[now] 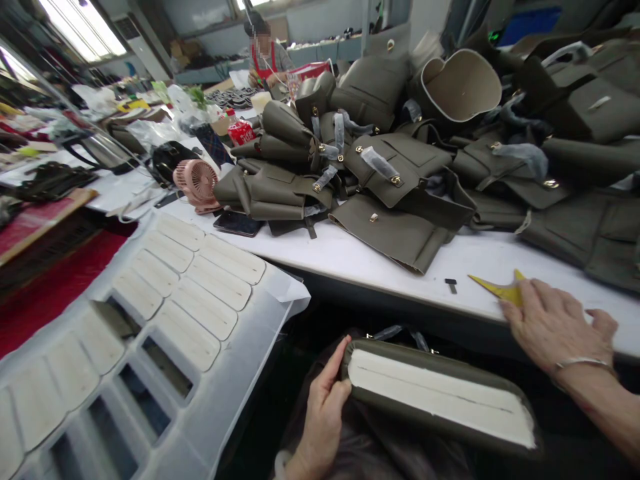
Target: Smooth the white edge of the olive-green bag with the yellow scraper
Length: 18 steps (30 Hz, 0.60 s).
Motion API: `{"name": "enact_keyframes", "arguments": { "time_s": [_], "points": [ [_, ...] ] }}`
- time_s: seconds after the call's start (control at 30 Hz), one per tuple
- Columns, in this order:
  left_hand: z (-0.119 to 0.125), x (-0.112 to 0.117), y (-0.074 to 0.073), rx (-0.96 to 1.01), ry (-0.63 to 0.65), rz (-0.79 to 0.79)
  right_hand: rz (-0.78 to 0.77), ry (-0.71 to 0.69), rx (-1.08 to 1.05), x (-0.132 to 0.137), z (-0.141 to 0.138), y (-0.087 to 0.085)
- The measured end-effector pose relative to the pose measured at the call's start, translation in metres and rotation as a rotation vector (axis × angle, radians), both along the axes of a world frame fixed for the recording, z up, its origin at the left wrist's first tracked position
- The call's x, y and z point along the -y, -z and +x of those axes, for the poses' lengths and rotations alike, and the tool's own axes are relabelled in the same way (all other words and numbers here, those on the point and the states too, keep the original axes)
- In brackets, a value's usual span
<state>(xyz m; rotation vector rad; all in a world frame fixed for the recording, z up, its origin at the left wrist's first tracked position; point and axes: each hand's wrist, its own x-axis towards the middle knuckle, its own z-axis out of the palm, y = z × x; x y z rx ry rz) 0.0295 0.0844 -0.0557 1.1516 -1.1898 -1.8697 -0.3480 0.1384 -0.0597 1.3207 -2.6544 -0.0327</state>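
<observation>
My left hand [323, 407] grips the near left corner of a dark olive handbag [440, 357], thumb on the edge and fingers behind. The bag lies tilted over my lap, its white base panel [435, 393] turned up with a dark line along it. A plastic-wrapped handle shows at its far side. On the table's front edge my right hand [560, 327] is palm down, its thumb and forefinger closed on a yellow pointed flat piece [495, 288]. Part of that piece is hidden under the fingers. A small black-and-grey item [451, 285] lies left of it.
Several olive bags [400, 167] are heaped across the white table [300, 243]. To my left, a pale tray [200, 413] holds rows of cream rounded panels [200, 323]. A pink fan [196, 183] and a phone [239, 223] stand nearby. A person [267, 57] sits at the far side.
</observation>
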Motion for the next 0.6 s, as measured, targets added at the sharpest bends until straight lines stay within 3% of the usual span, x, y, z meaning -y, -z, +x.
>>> {"name": "enact_keyframes", "arguments": {
  "time_s": [0.13,0.23,0.33,0.43,0.53,0.6],
  "points": [
    [0.010,0.002,0.004,-0.144,0.037,0.100,-0.274,-0.072,-0.004,-0.021,0.017,-0.002],
    [0.010,0.003,0.006,-0.127,-0.005,0.086,-0.378,-0.056,0.232,-0.045,0.038,-0.001],
    [0.004,0.004,0.007,-0.082,-0.027,0.075,-0.401,0.170,0.574,-0.064,0.060,-0.001],
    [-0.004,0.005,0.009,-0.032,-0.054,0.021,-0.456,0.397,0.788,-0.070,0.084,-0.001],
    [-0.010,0.004,0.006,0.011,-0.076,-0.014,-0.641,0.459,1.006,-0.068,0.109,-0.002],
    [-0.011,0.002,0.000,-0.005,-0.077,0.057,-0.818,0.562,1.302,-0.068,0.121,-0.003]
  ]
}}
